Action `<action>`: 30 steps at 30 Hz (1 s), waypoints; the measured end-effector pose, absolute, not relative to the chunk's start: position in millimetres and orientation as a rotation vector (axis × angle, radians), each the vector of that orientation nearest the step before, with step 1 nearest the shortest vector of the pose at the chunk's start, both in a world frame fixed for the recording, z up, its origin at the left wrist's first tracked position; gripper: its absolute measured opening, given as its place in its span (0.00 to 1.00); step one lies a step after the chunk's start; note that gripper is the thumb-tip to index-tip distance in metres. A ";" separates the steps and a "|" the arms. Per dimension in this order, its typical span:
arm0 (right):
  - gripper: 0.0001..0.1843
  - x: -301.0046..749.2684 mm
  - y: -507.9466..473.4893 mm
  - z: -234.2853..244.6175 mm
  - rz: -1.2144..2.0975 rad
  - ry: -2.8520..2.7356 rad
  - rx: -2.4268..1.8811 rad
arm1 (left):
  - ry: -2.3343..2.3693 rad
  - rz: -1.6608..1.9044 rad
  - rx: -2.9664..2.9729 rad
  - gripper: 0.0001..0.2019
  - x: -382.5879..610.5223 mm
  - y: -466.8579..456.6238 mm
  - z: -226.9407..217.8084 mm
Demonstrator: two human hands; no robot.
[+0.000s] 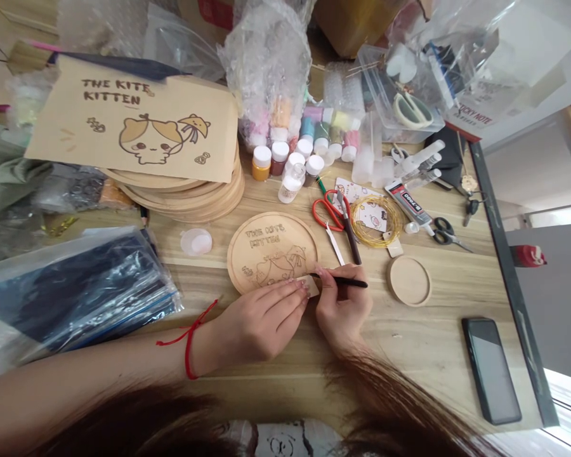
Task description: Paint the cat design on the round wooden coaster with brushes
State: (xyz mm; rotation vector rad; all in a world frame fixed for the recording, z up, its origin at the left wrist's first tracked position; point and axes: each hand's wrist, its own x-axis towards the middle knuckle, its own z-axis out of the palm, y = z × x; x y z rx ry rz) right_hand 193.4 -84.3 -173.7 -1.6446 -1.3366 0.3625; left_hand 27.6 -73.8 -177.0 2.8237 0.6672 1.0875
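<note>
**Hands:** together at the front of the worktop point(423, 362); the left hand point(261, 320) presses its fingertips on a small pale wooden piece point(310, 287), and the right hand point(342, 308) pinches a thin black-handled tool point(349, 281) (tip too small to identify) just above that piece.
**Work item:** a round wooden plaque point(271, 251) engraved "THE KITE KITTEN" lies flat under the hands, the small piece at its lower right edge.
**Left of plaque:** a stack of wooden discs point(209, 197) bears a cardboard sign point(133, 120); a clear plastic bag of dark material point(76, 285) lies nearer the left arm.
**Right of plaque:** red-handled scissors point(328, 211), gold wire coil point(375, 220), a shallow round wooden tray point(409, 280), a B-7000 glue tube point(409, 203) and a smartphone point(491, 371).
**Rear of worktop:** rows of paint pots point(304, 146), bubble wrap point(266, 57), cardboard boxes point(352, 25).
**Room:** a grey wall panel point(552, 311) stands beyond the worktop's dark right edge point(514, 285); bright daylight shows at lower right.
</note>
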 end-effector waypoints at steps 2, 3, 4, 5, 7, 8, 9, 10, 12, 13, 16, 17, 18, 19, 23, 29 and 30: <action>0.06 194.2 -83.8 -173.9 0.371 -1.350 -1.614 | 0.666 1.108 2.821 0.13 27.5 -72.8 -173.3; 0.06 194.8 -83.5 -173.9 0.380 -1.361 -1.595 | 0.662 1.103 2.823 0.13 27.3 -72.2 -170.8; 0.06 195.7 -83.1 -173.9 0.390 -1.375 -1.579 | 0.658 1.085 2.828 0.13 26.9 -71.6 -168.1; 0.06 196.6 -82.7 -173.8 0.399 -1.392 -1.567 | 0.656 1.051 2.835 0.13 26.4 -71.1 -165.6; 0.07 198.8 -81.9 -173.5 0.407 -1.429 -1.559 | 0.652 0.999 2.845 0.13 25.3 -70.6 -161.9; 0.07 199.9 -81.5 -173.5 0.406 -1.448 -1.556 | 0.651 0.984 2.846 0.13 24.8 -70.6 -161.0; 0.07 201.1 -81.0 -173.4 0.403 -1.466 -1.549 | 0.649 0.986 2.844 0.13 24.5 -70.7 -160.7; 0.07 202.1 -80.6 -173.4 0.402 -1.483 -1.536 | 0.646 0.991 2.842 0.13 24.3 -70.8 -160.8; 0.07 204.1 -79.9 -173.6 0.407 -1.509 -1.505 | 0.643 0.988 2.842 0.13 24.4 -71.1 -161.5; 0.07 205.0 -79.6 -173.7 0.413 -1.518 -1.496 | 0.641 0.991 2.843 0.13 24.6 -71.0 -161.6; 0.07 207.9 -78.7 -174.5 0.447 -1.530 -1.492 | 0.646 0.997 2.850 0.12 25.4 -70.5 -160.5; 0.07 209.0 -78.3 -175.0 0.462 -1.531 -1.485 | 0.650 1.001 2.853 0.12 25.5 -70.3 -159.7; 0.07 210.1 -77.8 -175.6 0.477 -1.532 -1.471 | 0.652 1.004 2.855 0.11 25.6 -70.0 -158.8; 0.07 211.3 -77.2 -176.3 0.491 -1.532 -1.450 | 0.653 1.001 2.856 0.11 25.6 -69.8 -158.1; 0.08 215.0 -74.9 -178.7 0.529 -1.532 -1.365 | 0.644 0.990 2.850 0.11 25.3 -69.3 -156.7; 0.07 214.1 -73.9 -176.3 0.574 -1.477 -1.421 | 0.657 0.958 2.878 0.11 25.5 -69.1 -155.1; 0.07 213.5 -73.8 -175.8 0.578 -1.464 -1.419 | 0.658 0.961 2.879 0.11 25.6 -69.0 -154.8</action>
